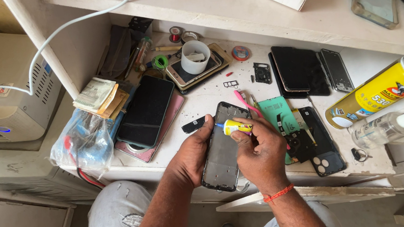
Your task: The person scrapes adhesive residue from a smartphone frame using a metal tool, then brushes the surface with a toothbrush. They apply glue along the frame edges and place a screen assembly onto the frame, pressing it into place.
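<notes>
My left hand grips the left edge of an open black phone frame that lies on the white workbench. In my right hand is a small yellow glue tube, its blue nozzle pointing left at the upper left edge of the frame. A pink toothbrush lies just above the frame. A green phone back and a black phone back cover rest to the right of my right hand.
A dark phone lies on a pink case at left beside a plastic bag. Black phones sit at centre right. A yellow spray can and clear bottle lie at right. A white cup stands on stacked phones.
</notes>
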`<state>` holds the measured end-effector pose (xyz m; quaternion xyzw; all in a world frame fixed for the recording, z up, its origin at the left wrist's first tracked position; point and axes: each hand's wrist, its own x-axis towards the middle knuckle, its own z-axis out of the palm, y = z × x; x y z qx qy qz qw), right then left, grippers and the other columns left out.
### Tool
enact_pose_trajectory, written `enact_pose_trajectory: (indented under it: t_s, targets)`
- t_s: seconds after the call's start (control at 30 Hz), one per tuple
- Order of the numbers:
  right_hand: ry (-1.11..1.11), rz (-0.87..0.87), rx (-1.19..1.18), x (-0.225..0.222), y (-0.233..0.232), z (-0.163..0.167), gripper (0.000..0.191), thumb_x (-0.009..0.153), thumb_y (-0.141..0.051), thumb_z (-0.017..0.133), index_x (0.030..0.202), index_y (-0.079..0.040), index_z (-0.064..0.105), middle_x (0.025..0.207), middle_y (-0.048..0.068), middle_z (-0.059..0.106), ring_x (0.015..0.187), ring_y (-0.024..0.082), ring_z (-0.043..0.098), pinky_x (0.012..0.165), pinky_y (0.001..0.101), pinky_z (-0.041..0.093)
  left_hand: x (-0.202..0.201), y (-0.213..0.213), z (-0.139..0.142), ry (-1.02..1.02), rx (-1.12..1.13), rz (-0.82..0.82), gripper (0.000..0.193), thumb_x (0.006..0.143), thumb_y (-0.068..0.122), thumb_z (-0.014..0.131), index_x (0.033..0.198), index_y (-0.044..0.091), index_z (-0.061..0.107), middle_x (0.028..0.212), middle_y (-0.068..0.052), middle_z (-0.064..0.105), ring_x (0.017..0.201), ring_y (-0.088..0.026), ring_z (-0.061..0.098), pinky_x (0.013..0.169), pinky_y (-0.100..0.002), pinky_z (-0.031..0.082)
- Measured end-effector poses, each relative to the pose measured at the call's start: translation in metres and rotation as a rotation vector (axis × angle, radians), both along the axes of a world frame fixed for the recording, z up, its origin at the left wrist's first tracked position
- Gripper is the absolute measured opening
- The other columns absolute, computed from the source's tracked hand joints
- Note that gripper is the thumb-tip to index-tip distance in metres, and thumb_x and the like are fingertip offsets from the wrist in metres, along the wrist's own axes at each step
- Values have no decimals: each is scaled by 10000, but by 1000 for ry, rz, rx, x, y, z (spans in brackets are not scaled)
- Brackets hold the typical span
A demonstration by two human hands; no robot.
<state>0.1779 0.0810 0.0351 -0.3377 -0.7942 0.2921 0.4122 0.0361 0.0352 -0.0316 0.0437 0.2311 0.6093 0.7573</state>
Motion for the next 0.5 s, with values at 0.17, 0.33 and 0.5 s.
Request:
enact_pose_trajectory:
  t_s: [0.17, 0.33, 0.5]
  targets:
    - [-5, -1, -15, 0, 2, 1, 252, 861, 54, 695, 1096, -16, 753, 979, 92, 740, 840, 141, 751, 702, 253, 601, 0, 0, -1, 15, -5, 19, 636, 1002, 596, 500, 1285, 43, 636, 1125, -164, 733, 970, -245, 741, 834, -390, 624]
    - [21, 3, -44, -2, 4, -1, 255, 861, 62, 681, 1097, -6, 747, 1001, 102, 741, 869, 153, 759, 725, 258, 616, 1, 1, -2, 14, -13, 16, 629, 998, 596, 498, 1295, 57, 627, 1116, -158, 733, 960, -247, 742, 825, -390, 625]
    - [22, 10, -2, -2, 7, -1, 251, 859, 71, 687, 1098, 14, 742, 1023, 122, 741, 904, 168, 759, 763, 269, 620, 0, 1, -5, 16, -4, 15, 642, 996, 607, 497, 1302, 56, 620, 1107, -163, 732, 948, -247, 741, 818, -391, 622]
